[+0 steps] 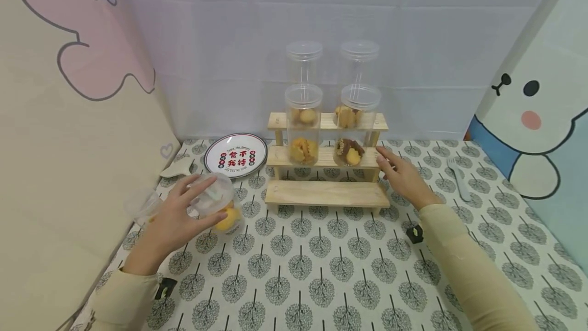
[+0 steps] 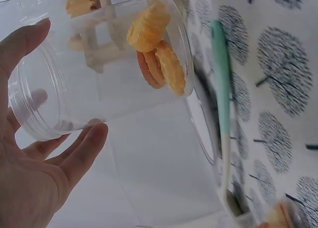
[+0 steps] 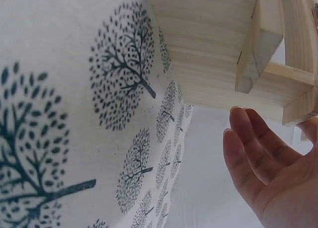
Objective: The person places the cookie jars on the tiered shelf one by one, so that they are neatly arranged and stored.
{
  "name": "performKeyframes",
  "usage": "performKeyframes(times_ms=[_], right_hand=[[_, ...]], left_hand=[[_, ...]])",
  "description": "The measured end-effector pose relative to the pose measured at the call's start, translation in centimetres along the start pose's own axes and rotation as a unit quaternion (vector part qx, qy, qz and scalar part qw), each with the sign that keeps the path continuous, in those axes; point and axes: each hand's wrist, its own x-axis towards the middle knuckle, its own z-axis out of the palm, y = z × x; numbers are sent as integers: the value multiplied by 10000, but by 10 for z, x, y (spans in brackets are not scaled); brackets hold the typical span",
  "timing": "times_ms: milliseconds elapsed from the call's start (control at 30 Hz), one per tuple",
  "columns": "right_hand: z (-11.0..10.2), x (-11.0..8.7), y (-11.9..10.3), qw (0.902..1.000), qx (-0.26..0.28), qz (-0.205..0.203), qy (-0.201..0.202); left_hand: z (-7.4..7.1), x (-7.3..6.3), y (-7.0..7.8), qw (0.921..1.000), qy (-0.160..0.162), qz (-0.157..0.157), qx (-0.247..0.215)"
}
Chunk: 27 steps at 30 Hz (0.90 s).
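Note:
My left hand [image 1: 179,213] grips a clear lidded jar [image 1: 216,193] near its lid, left of the wooden stepped rack [image 1: 327,193]. Yellow and brown cookies [image 2: 154,44] lie at the bottom of this jar; the left wrist view shows thumb and fingers around the lid end. At the rack's right end, my right hand [image 1: 406,175] has its fingertips close to the middle step, fingers extended and slightly bent. Whether they touch the wood cannot be told. Two cookie jars, a left one [image 1: 304,126] and a right one [image 1: 356,126], stand on that step.
Two more lidded jars, one left [image 1: 304,50] and one right [image 1: 360,51], stand on the top step. A printed plate [image 1: 216,160] and a white spoon [image 1: 176,167] lie at left. Another clear container [image 1: 142,203] is beside my left hand. A pale fork [image 1: 459,180] lies at right.

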Motion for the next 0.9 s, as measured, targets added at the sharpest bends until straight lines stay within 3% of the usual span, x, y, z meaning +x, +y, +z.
performKeyframes(times_ms=[267,600,900], right_hand=[[-3,-1,1,10000,-14,38,-14],[-4,-1,-1,9999,-56,26,-103],[-4,-1,0,9999,50,12,-133]], left_hand=[[15,28,31,9974,-28,504,-506],[47,60,67,9910,-291,1055,-765],[69,81,92,9841,-520,1323,-1069]])
